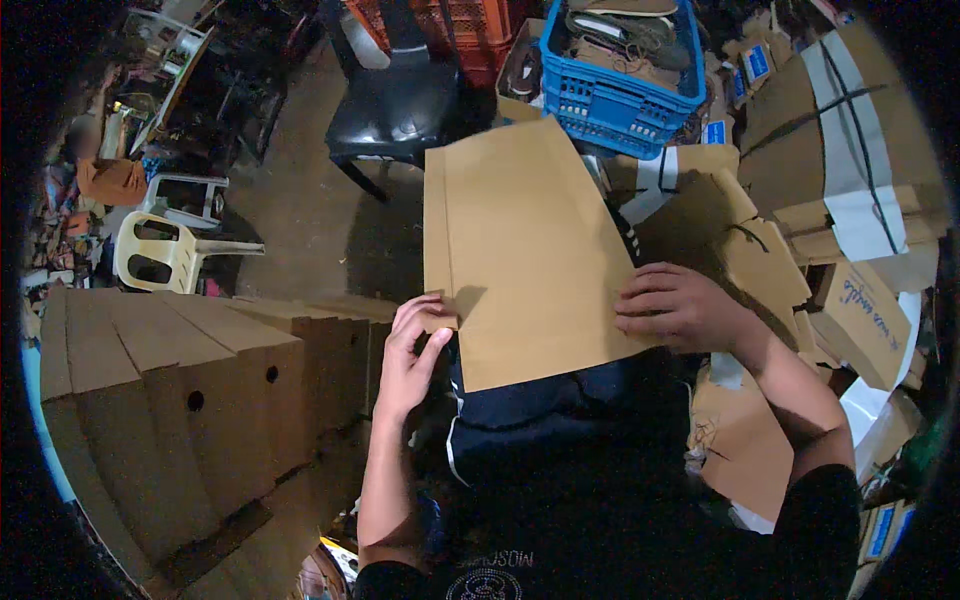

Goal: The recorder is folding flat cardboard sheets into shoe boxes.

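A large sheet of brown cardboard (530, 250) lies across my lap, with a crease running along its left side. My left hand (415, 345) grips its left edge near the lower corner, thumb on top, where a small flap is folded up. On the opposite edge rests my right hand (680, 308), fingers bent over the border and lying on the surface; the thumb is hidden. Dark trousers (560, 400) show below the sheet.
Several upright cardboard boxes (200, 380) with round holes stand at left. Ahead are a black chair (395, 110) and a blue crate (620, 100) holding shoes. A cream plastic chair (155, 250) lies tipped at far left. Large taped cartons (770, 150) and loose cardboard crowd the right.
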Action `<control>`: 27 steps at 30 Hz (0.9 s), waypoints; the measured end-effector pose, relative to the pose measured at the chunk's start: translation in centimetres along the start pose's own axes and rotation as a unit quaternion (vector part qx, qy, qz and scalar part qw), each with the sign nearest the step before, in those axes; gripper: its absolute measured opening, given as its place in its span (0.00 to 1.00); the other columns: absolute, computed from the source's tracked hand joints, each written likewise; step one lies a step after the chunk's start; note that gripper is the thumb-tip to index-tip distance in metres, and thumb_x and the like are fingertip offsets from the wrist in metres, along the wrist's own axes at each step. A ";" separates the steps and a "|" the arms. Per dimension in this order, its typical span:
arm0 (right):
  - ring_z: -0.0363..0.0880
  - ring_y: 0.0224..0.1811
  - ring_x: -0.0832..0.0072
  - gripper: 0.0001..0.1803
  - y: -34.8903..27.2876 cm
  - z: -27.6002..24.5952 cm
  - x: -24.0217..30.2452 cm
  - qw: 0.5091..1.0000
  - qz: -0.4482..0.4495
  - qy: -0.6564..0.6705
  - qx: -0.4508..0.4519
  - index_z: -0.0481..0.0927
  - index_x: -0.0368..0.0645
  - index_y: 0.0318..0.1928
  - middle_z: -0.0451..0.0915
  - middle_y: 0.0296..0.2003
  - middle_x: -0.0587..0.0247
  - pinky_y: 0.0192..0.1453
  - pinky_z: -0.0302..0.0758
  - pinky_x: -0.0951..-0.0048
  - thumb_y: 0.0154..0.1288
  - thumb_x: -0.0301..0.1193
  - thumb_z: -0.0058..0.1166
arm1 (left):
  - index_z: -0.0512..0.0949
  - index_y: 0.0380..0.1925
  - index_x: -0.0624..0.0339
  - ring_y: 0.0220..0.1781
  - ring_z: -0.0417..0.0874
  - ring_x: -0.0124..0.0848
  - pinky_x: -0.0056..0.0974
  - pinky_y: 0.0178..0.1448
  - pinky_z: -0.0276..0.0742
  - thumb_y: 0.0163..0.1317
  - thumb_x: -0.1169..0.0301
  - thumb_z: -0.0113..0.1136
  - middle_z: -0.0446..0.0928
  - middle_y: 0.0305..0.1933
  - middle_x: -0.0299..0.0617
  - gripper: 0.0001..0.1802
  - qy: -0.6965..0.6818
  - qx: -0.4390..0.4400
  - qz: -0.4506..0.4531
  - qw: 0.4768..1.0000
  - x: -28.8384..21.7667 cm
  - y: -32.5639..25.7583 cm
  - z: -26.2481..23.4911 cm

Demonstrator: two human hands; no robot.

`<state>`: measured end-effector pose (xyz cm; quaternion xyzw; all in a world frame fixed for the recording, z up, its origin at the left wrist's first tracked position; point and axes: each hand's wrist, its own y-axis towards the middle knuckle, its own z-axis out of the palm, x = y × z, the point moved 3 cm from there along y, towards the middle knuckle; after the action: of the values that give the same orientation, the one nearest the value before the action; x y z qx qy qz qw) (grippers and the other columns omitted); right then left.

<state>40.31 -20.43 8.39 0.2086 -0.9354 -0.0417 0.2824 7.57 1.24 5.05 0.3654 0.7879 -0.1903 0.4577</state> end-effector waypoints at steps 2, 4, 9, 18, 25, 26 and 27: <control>0.81 0.62 0.67 0.22 0.0 0.3 -0.1 1.000 -0.002 0.010 -0.012 0.88 0.49 0.51 0.86 0.52 0.71 0.77 0.70 0.49 0.52 0.26 0.70 | 0.83 0.44 0.64 0.71 0.75 0.48 0.50 0.76 0.68 0.65 0.70 0.70 0.81 0.59 0.48 0.11 0.030 0.024 0.038 0.999 0.1 -0.1 0.5; 0.79 0.66 0.65 0.23 0.5 0.4 -0.3 0.998 0.010 0.014 0.056 0.87 0.51 0.55 0.84 0.54 0.65 0.81 0.63 0.46 0.56 0.33 0.68 | 0.82 0.46 0.59 0.75 0.71 0.49 0.52 0.78 0.66 0.57 0.68 0.78 0.81 0.59 0.44 0.19 0.048 0.005 0.068 0.996 0.5 -0.5 1.6; 0.78 0.68 0.66 0.20 1.7 0.4 -0.4 0.989 0.001 0.019 0.150 0.87 0.51 0.54 0.85 0.55 0.67 0.81 0.63 0.46 0.59 0.34 0.67 | 0.79 0.56 0.53 0.79 0.65 0.50 0.55 0.83 0.59 0.48 0.62 0.85 0.79 0.65 0.42 0.35 0.052 -0.003 0.044 0.998 0.8 -0.8 3.2; 0.77 0.69 0.64 0.16 1.3 0.4 -0.6 0.991 -0.010 0.066 0.114 0.86 0.49 0.52 0.84 0.55 0.65 0.81 0.65 0.48 0.64 0.35 0.65 | 0.76 0.63 0.55 0.83 0.61 0.52 0.56 0.84 0.60 0.49 0.62 0.85 0.78 0.69 0.43 0.41 0.073 0.013 0.040 0.996 0.6 -0.7 3.4; 0.80 0.60 0.62 0.12 0.7 4.0 0.6 0.988 -0.107 -0.061 0.090 0.83 0.45 0.44 0.82 0.50 0.65 0.69 0.77 0.53 0.59 0.31 0.61 | 0.61 0.74 0.62 0.84 0.56 0.56 0.57 0.86 0.52 0.51 0.65 0.84 0.58 0.81 0.55 0.54 0.178 -0.141 0.095 0.969 -2.2 -0.9 3.3; 0.80 0.60 0.62 0.12 0.6 4.3 0.6 0.989 -0.103 -0.061 0.092 0.83 0.45 0.44 0.82 0.50 0.65 0.69 0.77 0.53 0.59 0.31 0.61 | 0.55 0.77 0.64 0.83 0.54 0.60 0.61 0.83 0.51 0.53 0.58 0.83 0.54 0.81 0.60 0.59 0.211 -0.191 0.126 0.950 -2.5 -1.6 3.2; 0.80 0.60 0.62 0.12 0.6 4.5 0.6 0.990 -0.105 -0.059 0.078 0.83 0.45 0.44 0.82 0.50 0.65 0.69 0.78 0.54 0.58 0.31 0.61 | 0.68 0.70 0.62 0.80 0.63 0.51 0.61 0.81 0.53 0.53 0.57 0.81 0.67 0.74 0.53 0.48 0.218 -0.282 0.232 0.905 -2.3 -2.3 3.8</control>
<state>37.18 -20.32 5.08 0.3240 -0.9239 -0.0105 0.2033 8.76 -3.65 4.99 0.4256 0.7819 0.2362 0.3895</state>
